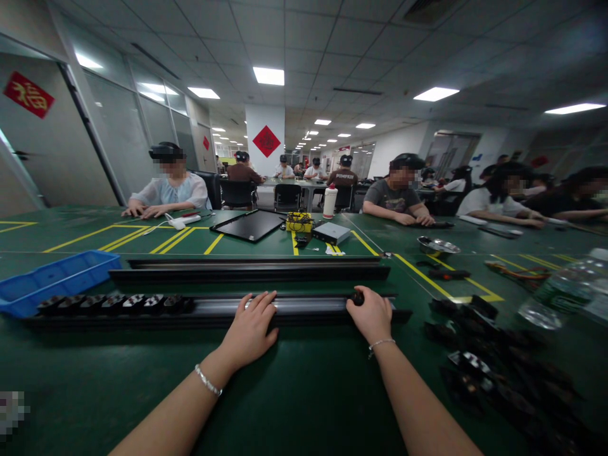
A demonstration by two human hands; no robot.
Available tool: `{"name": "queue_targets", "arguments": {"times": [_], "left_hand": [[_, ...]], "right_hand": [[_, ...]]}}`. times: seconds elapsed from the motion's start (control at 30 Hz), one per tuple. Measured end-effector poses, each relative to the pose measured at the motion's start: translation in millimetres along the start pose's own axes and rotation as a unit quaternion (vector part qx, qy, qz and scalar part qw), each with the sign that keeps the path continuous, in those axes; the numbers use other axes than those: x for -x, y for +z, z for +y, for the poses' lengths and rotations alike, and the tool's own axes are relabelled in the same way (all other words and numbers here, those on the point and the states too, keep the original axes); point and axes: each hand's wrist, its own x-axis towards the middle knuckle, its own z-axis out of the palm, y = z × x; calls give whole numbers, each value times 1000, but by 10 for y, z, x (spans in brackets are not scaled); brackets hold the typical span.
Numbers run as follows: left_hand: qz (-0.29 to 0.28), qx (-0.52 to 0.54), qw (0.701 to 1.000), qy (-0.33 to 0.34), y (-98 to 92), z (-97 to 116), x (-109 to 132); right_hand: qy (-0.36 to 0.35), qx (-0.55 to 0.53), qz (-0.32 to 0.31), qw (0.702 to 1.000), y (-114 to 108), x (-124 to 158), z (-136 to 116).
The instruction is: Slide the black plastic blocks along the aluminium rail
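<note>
A long black rail with a silvery channel (pixel 213 306) lies across the green table in front of me. Several small black parts (pixel 114 304) sit in a row in its left part. My left hand (pixel 254 326) rests on the middle of the rail, fingers spread, holding nothing. Near the rail's right end my right hand (pixel 370 313) is closed on a small black part (pixel 355 296), held between thumb and fingers at the channel. A second black rail (pixel 251 272) lies parallel behind the first.
A loose pile of black parts (pixel 503 361) and a water bottle (pixel 560 294) are at the right. A blue tray (pixel 61 275) stands at the left. Farther back are a black panel (pixel 249 225), a grey box (pixel 331 233) and a metal bowl (pixel 437 246). People sit across the table.
</note>
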Motion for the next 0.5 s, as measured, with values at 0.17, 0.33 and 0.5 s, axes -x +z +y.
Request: {"name": "queue_targets", "arguments": {"times": [0.17, 0.33, 0.5], "left_hand": [[-6, -2, 1000, 0, -18, 6, -2], [-6, -1, 1000, 3, -17, 3, 1], [2, -1, 1000, 3, -2, -1, 1]], "right_hand": [[6, -6, -9, 1000, -21, -18, 17], [15, -7, -14, 1000, -27, -34, 24], [11, -7, -14, 1000, -26, -39, 30]]}}
